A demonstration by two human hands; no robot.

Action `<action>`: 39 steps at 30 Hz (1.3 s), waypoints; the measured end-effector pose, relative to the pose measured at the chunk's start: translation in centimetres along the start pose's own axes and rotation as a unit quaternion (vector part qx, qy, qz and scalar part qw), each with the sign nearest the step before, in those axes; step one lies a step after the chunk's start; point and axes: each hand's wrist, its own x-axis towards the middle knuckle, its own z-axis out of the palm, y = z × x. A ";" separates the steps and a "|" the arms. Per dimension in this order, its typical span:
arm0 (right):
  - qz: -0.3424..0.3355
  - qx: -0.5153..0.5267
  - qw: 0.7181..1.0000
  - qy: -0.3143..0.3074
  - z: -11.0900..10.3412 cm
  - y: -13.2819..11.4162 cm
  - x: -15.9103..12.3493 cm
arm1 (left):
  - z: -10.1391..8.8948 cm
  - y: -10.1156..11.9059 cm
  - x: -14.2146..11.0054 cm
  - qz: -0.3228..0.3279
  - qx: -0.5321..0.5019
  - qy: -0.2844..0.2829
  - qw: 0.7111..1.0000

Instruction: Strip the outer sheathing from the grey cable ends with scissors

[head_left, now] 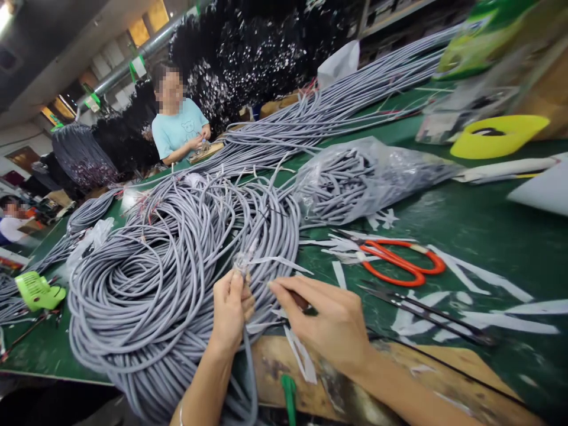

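Observation:
My left hand (pixel 233 305) is closed round the end of a grey cable (pixel 251 367), which hangs down below the fist toward the table's front edge. Above the thumb, pale strands and a clear or whitish piece (pixel 241 260) stick out, blurred. Just to the right, my right hand (pixel 326 316) has thumb and forefinger pinched together; what is between them, if anything, does not show. Behind both hands spreads a big heap of coiled grey cables (pixel 177 236). A thin white strip (pixel 281 260) lies across the coils beside my left hand.
Orange-handled scissors (pixel 394 257) and dark tweezers (pixel 426 310) lie among white strips (pixel 483 275) on the green table (pixel 501 225). Behind stands a clear bag of cut cable pieces (pixel 355 177). A worn board (pixel 368 378) lies in front. A co-worker (pixel 180 127) sits across the table.

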 end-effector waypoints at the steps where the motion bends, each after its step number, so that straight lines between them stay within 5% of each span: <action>1: 0.019 -0.027 0.999 0.006 0.1 0.3 0.0 | 0.1 0.1 -0.2 -0.005 -0.013 -0.019 1.000; 8: 0.027 -0.053 0.998 -0.012 0.5 0.8 0.1 | 0.5 0.2 -0.6 -0.018 -0.025 -0.063 0.998; 19: 0.049 0.010 0.998 -0.023 0.6 0.6 0.2 | 0.6 0.1 -0.9 0.011 -0.002 -0.058 0.998; 23: 0.075 0.026 0.996 -0.045 0.5 0.6 0.3 | 0.6 -0.6 -0.9 0.068 0.089 -0.030 0.993; 27: 0.109 0.043 0.992 -0.049 0.4 0.5 0.3 | 0.5 -1.2 -0.9 0.174 0.272 0.006 0.947; 30: 0.068 0.043 0.997 -0.016 0.2 0.5 0.2 | 0.7 -1.2 -1.1 0.219 0.352 0.019 0.910; 34: -0.012 0.070 0.997 0.008 -0.3 0.5 0.1 | 0.8 -1.0 -1.3 0.232 0.379 0.035 0.895; 39: -0.135 0.110 0.985 -0.013 -1.0 -0.9 0.0 | -0.5 -1.1 0.0 0.171 0.277 0.093 0.941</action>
